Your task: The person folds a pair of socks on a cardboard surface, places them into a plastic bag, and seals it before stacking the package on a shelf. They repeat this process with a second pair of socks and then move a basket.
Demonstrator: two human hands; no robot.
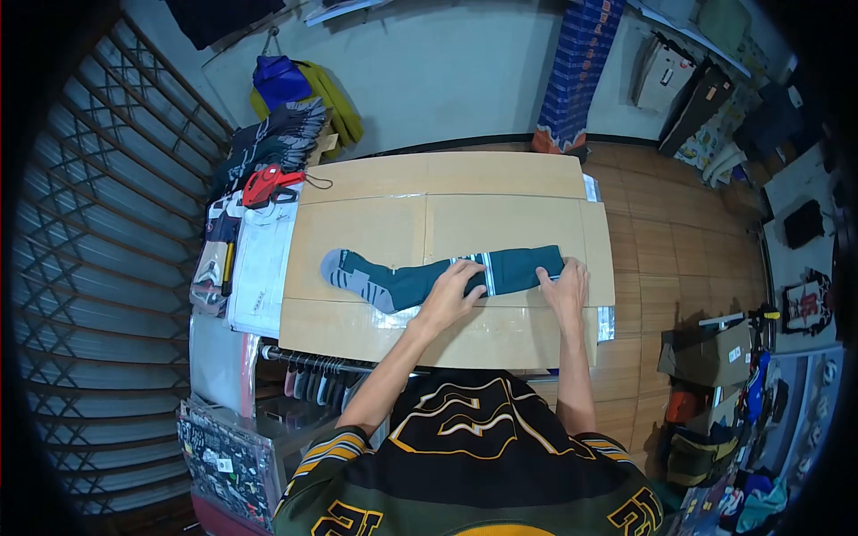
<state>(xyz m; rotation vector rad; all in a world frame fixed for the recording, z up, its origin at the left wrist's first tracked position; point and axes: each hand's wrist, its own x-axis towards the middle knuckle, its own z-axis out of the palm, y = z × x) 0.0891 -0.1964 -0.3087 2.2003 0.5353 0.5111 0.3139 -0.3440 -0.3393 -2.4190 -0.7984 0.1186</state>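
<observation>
A long dark green sock (420, 279) with a grey toe, grey heel and white stripes lies stretched flat across the cardboard (357, 214), toe to the left and cuff to the right. My left hand (453, 293) rests on its leg by the stripes, thumb and fingers apart. At the cuff end, my right hand (566, 288) has its thumb on the fabric and its fingers around the edge, taking hold of the sock there.
A red handheld tool (271, 186), perhaps a tag gun or label gun, lies at the cardboard's upper left, beside stacked dark garments (268, 143). White plastic packages (259, 268) sit along the left side. Hangers (313, 382) hang below the front edge. Boxes (715, 353) stand at right.
</observation>
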